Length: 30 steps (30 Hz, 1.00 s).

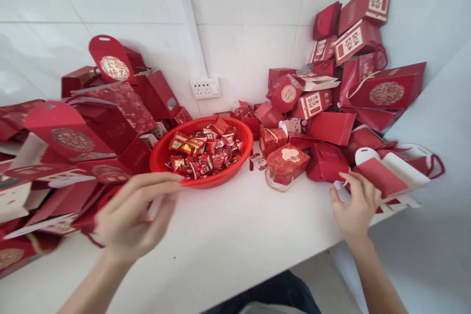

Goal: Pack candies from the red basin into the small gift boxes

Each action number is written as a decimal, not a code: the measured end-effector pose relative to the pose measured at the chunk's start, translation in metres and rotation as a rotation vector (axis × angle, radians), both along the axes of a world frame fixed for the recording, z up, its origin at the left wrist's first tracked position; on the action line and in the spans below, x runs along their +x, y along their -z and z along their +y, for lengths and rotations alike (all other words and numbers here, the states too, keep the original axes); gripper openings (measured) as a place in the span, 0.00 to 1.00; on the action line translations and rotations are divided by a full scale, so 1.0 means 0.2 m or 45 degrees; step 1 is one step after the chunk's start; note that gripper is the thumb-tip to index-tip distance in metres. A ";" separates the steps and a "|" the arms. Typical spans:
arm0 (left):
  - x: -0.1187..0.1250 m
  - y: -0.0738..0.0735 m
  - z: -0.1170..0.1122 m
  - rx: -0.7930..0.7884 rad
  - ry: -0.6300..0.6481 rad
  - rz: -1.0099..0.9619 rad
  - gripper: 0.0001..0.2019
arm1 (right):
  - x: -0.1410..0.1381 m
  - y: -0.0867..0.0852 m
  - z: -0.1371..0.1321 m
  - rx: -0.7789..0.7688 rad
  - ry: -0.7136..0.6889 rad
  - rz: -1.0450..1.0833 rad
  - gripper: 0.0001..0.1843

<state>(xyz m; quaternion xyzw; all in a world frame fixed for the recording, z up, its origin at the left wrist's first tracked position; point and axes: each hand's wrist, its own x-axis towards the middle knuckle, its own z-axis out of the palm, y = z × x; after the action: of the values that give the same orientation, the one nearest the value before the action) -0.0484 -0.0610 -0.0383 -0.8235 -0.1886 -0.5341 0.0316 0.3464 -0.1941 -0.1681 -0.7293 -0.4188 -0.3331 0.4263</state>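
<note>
My left hand (134, 218), smeared by motion, hovers over the table at the left front of the red plastic basket (204, 184). Its fingers are bent and the thumb is apart, with nothing visible in between. In the basket lies a heap of wrapped candies (209, 152) in red and gold foil. My right hand (356, 201) is at the front right corner of a dark red gift box (327, 161). Its thumb and forefinger close around a small white edge there. A patterned red box (287, 163) with a rope handle stands just left of that box.
A pile of red gift boxes (73, 140) fills the left of the white table (221, 235). Another heap (312, 103) leans against the right wall. An opened box (390, 174) lies near the right edge. A wall socket (205, 88) sits behind the basket.
</note>
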 end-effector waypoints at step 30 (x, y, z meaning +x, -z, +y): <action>0.38 0.24 -0.16 -0.555 0.513 -0.013 0.14 | -0.57 -0.50 0.24 -0.023 -1.106 0.719 0.09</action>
<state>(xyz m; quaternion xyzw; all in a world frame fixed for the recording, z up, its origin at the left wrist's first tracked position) 0.0274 -0.0921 -0.0868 -0.8291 -0.1319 -0.4806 -0.2536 0.2320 -0.1455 -0.0686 -0.5532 -0.5544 0.0880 0.6154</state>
